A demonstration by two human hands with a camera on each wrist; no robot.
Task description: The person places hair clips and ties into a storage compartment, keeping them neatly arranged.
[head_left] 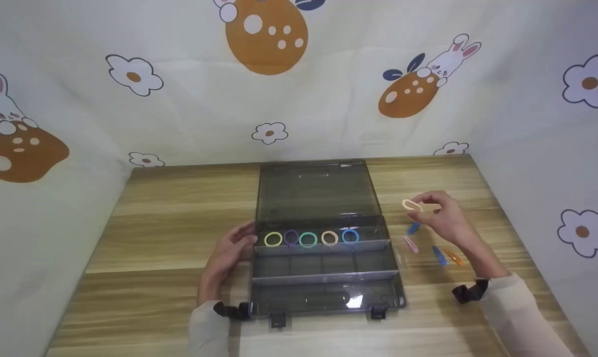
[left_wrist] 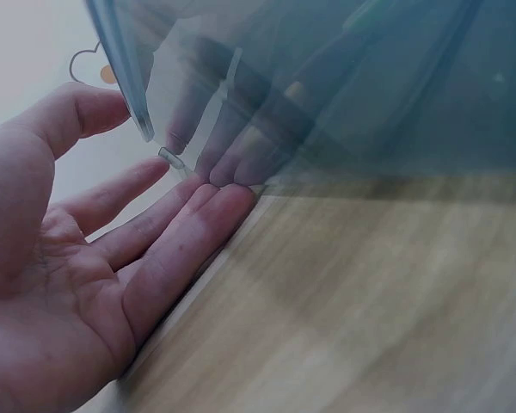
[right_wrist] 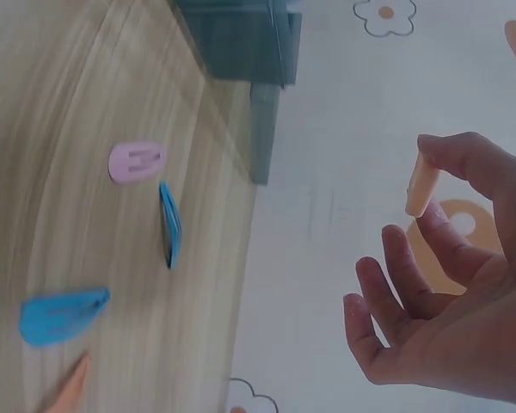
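Observation:
A dark see-through compartment box (head_left: 324, 292) lies with its lid (head_left: 319, 191) folded back. Several ring-shaped hair ties, among them yellow (head_left: 273, 239), purple and blue (head_left: 350, 237), stand in a line along its back row. My left hand (head_left: 231, 250) touches the box's left side; up close in the left wrist view, its nearly straight fingers (left_wrist: 189, 245) lie against the see-through wall. Over the table to the right of the box, my right hand (head_left: 448, 218) pinches a pale peach hair tie (right_wrist: 421, 183) between thumb and index finger, the other fingers spread loosely.
Several snap hair clips lie right of the box: a pink one (head_left: 411, 244), an orange one (head_left: 453, 257) and blue ones (head_left: 439, 255). Two black latches (head_left: 278, 319) stick out at the box's front. Patterned cloth (head_left: 200, 109) walls the table's back and sides.

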